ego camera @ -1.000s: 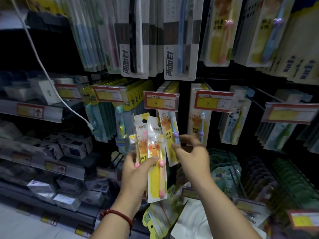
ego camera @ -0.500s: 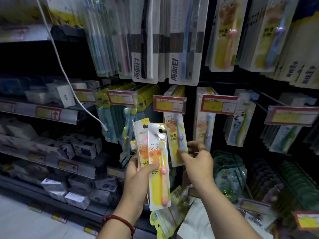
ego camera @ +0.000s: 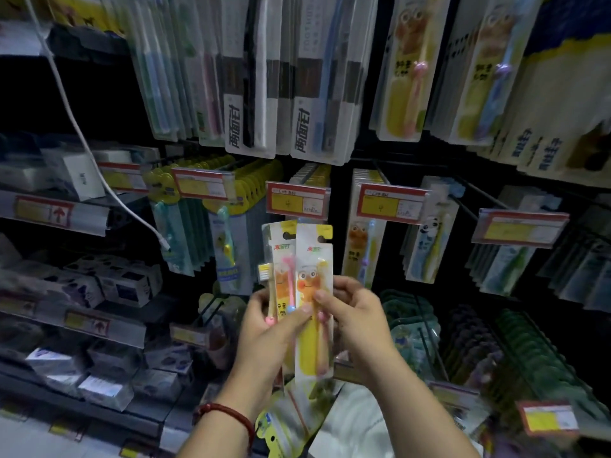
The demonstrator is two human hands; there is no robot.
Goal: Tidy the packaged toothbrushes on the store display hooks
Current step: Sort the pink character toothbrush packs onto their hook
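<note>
Head: below price tag (ego camera: 297, 201), our left hand (ego camera: 264, 335) and right hand (ego camera: 358, 322) gripped toothbrush packs (ego camera: 312, 259); likely light, slick, best held edgewise.

两面针 on the white hanging packs (ego camera: 250, 127), apparently on the held packs (ego camera: 313, 259) too.

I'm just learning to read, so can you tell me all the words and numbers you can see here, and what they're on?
"两面针": on the white toothbrush pack hanging in the top row.
"两面针": on the neighbouring pack to its right.
"两面针": small logo at the top of the held pack, only just readable.
Price tags: the writing and numbers are too blurred to read.
</note>
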